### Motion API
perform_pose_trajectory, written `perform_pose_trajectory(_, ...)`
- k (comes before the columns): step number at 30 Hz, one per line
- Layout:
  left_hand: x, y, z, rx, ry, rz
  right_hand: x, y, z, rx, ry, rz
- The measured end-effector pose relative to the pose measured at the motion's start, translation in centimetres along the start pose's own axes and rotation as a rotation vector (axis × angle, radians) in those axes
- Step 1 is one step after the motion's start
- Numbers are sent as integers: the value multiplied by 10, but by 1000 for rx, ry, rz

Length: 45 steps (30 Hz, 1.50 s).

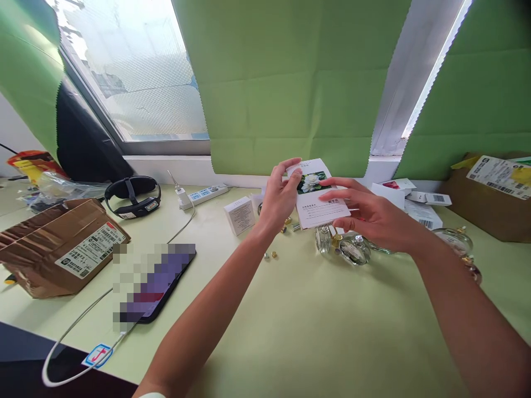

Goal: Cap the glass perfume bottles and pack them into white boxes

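The left hand (280, 199) pinched the upper left edge of a white flower-printed carton (317, 196), thumb on its face, while the right hand (369, 215) touched its right side with fingers loosely spread. The carton was lifted clear of the worktop (298, 320), above the glass perfume bottles (352, 247), and looked flat and unfolded; no bottle was boxed yet. Its long axis ran from upper left to lower right, printed face toward the camera. A small white box (239, 215) stood nearby.
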State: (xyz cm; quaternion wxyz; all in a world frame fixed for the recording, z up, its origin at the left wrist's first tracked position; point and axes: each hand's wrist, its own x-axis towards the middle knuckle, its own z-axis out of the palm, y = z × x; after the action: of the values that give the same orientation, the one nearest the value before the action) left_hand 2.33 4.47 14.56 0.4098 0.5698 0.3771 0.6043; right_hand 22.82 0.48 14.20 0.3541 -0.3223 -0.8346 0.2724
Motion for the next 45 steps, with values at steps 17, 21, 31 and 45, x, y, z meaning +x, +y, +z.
perform_pose_trajectory(17,-11,2,6,22,71,38,8,-8,20,-296,177,-58)
perform_pose_trajectory(21,-10,7,6,18,73,26,9,-10,21,-323,195,-83)
perform_pose_trajectory(31,-9,2,4,44,69,45,10,-9,25,-375,223,-85)
perform_pose_trajectory(45,-2,25,-27,253,-333,-60,-17,-17,-35,-127,229,288)
